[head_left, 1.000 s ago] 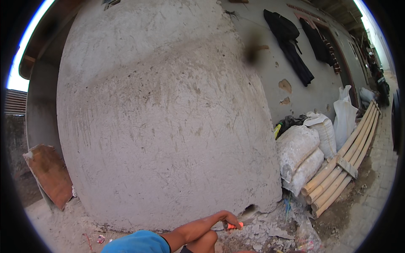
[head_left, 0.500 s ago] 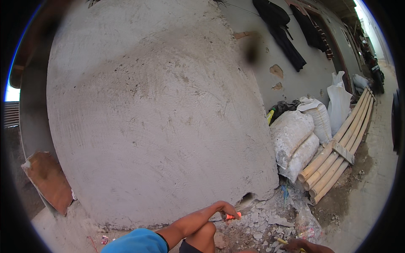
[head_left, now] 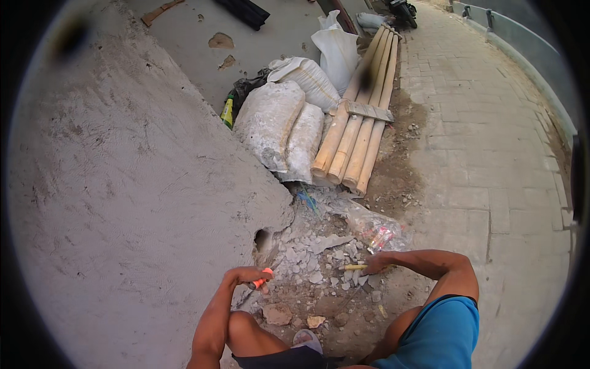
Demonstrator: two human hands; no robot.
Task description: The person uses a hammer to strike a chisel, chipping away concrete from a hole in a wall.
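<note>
L hand [head_left: 251, 275] is wrapped round an orange-handled tool [head_left: 263, 280], handle slanting away n to the right. Hole [head_left: 262, 239] in the wall [head_left: 135, 215] sits just beyond it, so L's def nearer. R hand [head_left: 376, 263] is clamped on a yellow handle [head_left: 354, 267] poking out leftward, rubble [head_left: 310, 263] btwn hands.

White sacks [head_left: 268, 120] heaped at 12 o'clock; bamboo poles [head_left: 361, 147] beside them at 1, motorcycle [head_left: 403, 12] beyond; paved lane [head_left: 473, 147] at 3.

From head height, one wide view looks down — rough grey plaster wall [head_left: 117, 227] left, pale block-paved path [head_left: 485, 184] right.
</note>
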